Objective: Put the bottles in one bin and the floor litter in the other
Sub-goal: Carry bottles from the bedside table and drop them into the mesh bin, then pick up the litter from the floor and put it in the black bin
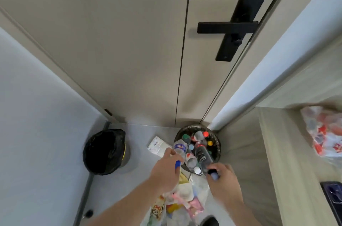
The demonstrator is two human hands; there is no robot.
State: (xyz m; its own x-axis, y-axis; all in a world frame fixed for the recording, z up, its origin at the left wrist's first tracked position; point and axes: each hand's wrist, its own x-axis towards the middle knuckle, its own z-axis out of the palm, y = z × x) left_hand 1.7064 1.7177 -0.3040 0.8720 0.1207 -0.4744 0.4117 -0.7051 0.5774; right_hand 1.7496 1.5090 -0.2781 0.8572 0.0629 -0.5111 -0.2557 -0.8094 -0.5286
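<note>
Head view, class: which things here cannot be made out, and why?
- Black-lined bin: its contents are lost in the dark liner.
- Bottle bin: its near rim is hidden by the bottles held in the left hand and right hand.
- Floor litter: partly covered by the forearms and cut by the bottom edge.

A clear bottle with a blue cap [179, 150] is tilted over the near-left rim of the round bottle bin [218, 144], gripped near its cap end. A dark-labelled clear bottle [203, 156] leans over the near rim, base pointing into the bin, held at its neck. The bin stands in the corner by the door, packed with upright bottles showing red, green and yellow caps. The black-lined bin [106, 151] stands well apart to the left. Wrappers and plastic bags, the floor litter [182, 201], lie heaped on the floor just before the bottle bin, with a white paper scrap [157, 145] between the bins
</note>
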